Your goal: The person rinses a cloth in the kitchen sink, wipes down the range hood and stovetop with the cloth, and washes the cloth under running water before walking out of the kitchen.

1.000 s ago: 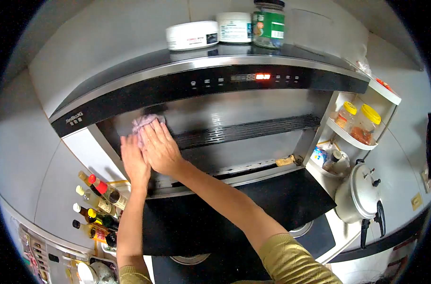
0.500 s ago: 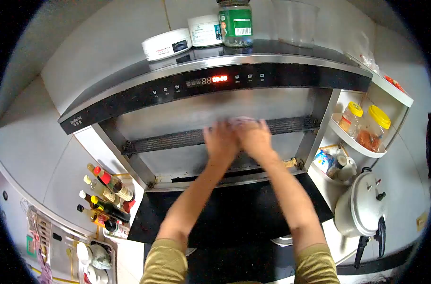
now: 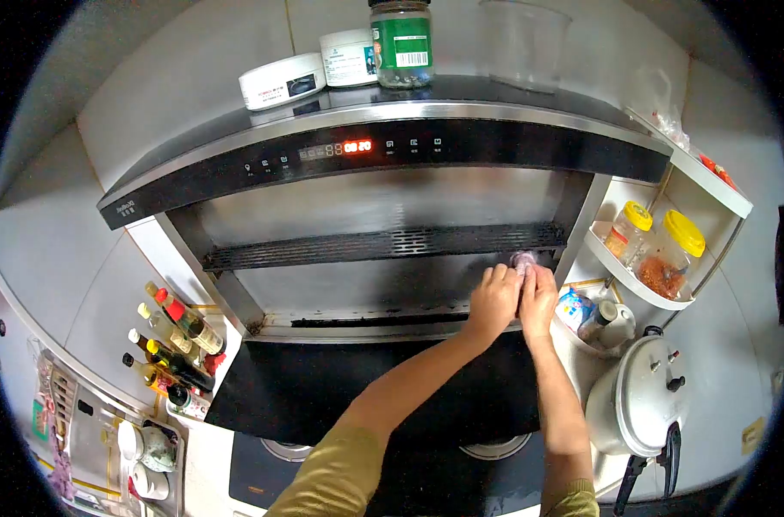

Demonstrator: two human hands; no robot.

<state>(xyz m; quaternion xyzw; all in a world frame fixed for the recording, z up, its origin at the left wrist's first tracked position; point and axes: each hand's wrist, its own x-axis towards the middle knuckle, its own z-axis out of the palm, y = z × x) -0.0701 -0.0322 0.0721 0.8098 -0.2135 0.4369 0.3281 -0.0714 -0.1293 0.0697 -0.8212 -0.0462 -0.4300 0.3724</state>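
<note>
Far left: bottles, at least six, clustered. On range hood: two white tubs, one green-label jar. One grille runs across, just above the work. Left hand: fingers curled against pink cloth, hold unclear. Cloth, one, inside hood, lower right. Right hand: fingers pinch cloth. Hands block that corner. Right: two yellow-lidded jars, one pressure cooker.

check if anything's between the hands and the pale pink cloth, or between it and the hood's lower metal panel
Nothing visible is in the way. The left hand and right hand meet at the pale pink cloth, and no object shows between it and the lower metal panel. The contact itself is hidden.
</note>
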